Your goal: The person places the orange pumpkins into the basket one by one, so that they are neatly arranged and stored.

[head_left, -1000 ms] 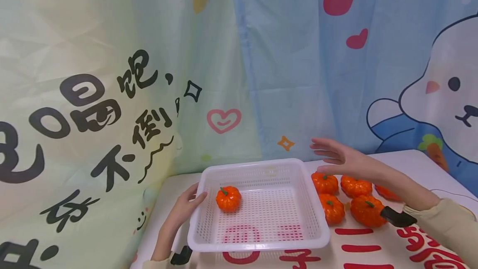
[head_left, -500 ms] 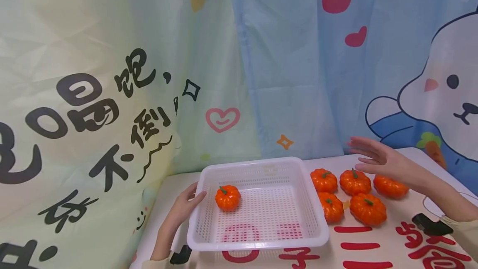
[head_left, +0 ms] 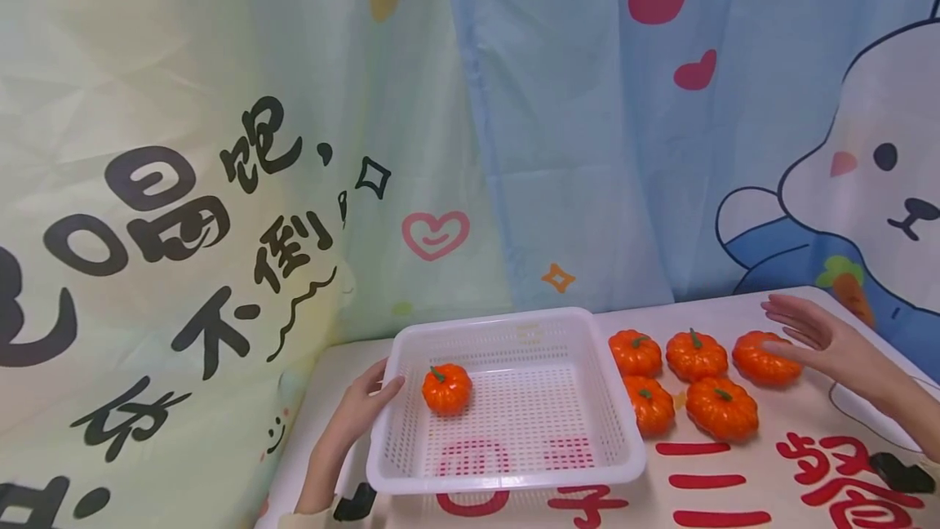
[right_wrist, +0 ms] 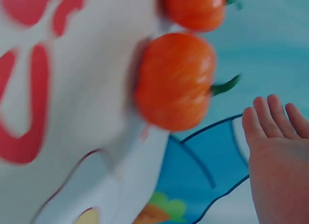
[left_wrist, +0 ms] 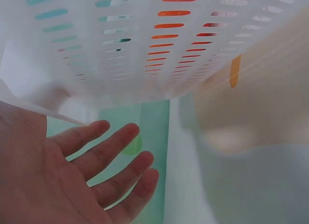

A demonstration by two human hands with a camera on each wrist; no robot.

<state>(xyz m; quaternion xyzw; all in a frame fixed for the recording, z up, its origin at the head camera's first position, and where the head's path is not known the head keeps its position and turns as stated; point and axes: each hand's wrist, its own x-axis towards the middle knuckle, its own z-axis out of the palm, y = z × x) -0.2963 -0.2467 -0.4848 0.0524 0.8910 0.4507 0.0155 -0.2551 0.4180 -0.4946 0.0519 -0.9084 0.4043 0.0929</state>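
Note:
A white plastic basket [head_left: 507, 485] with slotted walls holds one small orange pumpkin [head_left: 447, 392] near its left side. My left hand [head_left: 364, 398] grips the basket's left rim, thumb over the edge. In the left wrist view its fingers [left_wrist: 116, 151] extend outside the slotted wall. To the basket's right, several orange pumpkins sit on the table in two rows. My right hand [head_left: 833, 345] hovers at the rightmost pumpkin [head_left: 760, 362] of the back row, its thumb overlapping it in the head view. The right wrist view shows this pumpkin [right_wrist: 175, 81] apart from the spread fingers.
Left of the right hand are a back-row pumpkin [head_left: 696, 359] and a front-row pumpkin [head_left: 723, 411]. Another pumpkin [head_left: 648, 406] is right beside the basket wall. The table [head_left: 708, 464] has red printed characters. A printed curtain [head_left: 565, 145] hangs behind it.
My right hand has moved right, from above the pumpkins nearest the basket to the rightmost one, and lowered. The left hand, basket and pumpkins stay put.

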